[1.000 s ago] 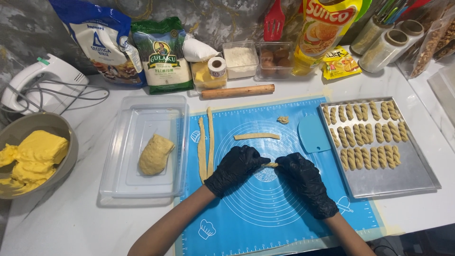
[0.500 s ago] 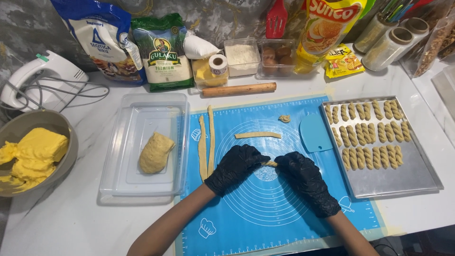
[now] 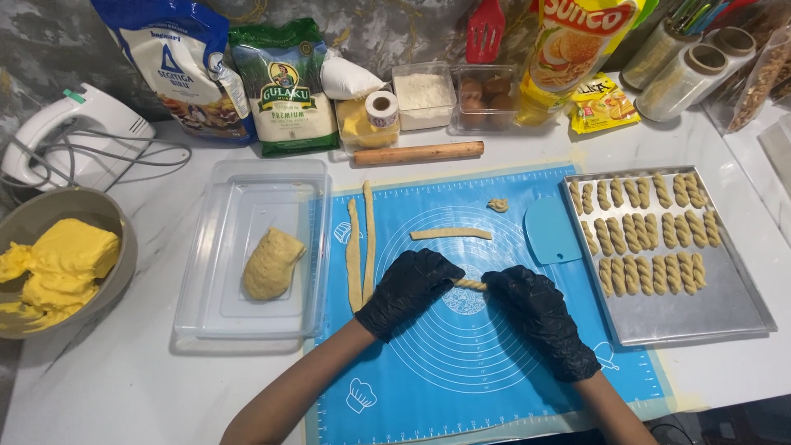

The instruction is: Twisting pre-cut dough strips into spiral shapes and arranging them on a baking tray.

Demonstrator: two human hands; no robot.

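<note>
My left hand (image 3: 409, 290) and right hand (image 3: 540, 317), in black gloves, pinch the two ends of a twisted dough strip (image 3: 470, 285) at the middle of the blue silicone mat (image 3: 461, 363), two long dough strips (image 3: 360, 244) near its left edge

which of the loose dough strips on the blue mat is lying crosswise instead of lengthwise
The short pale dough strip above the black-gloved hands lies crosswise on the blue silicone mat. The two long dough strips at the mat's left edge run lengthwise, side by side.

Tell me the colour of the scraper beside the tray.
Light blue scraper, best seen in the head view.
</note>
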